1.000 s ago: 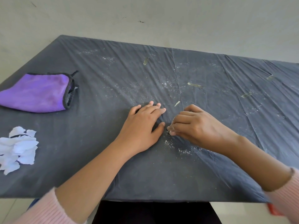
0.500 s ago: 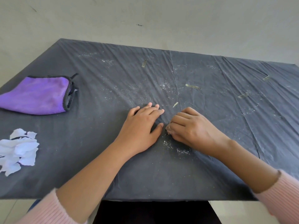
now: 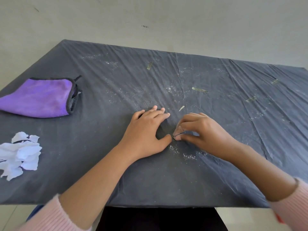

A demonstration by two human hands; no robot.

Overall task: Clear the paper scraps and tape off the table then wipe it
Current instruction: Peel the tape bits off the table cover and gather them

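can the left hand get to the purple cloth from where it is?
Probably yes. Left hand lies flat on the table, and only bare cover lies between it and the purple cloth.

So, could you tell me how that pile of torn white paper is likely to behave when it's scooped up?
The paper scraps look thin and crumpled, so probably light and floppy. They lie loose and overlapping, so some would likely slip out or scatter from a scoop.

Soft even daylight, faint shadows, wide-angle bending at edges, slight blur on near sleeves point(image 3: 55, 215)
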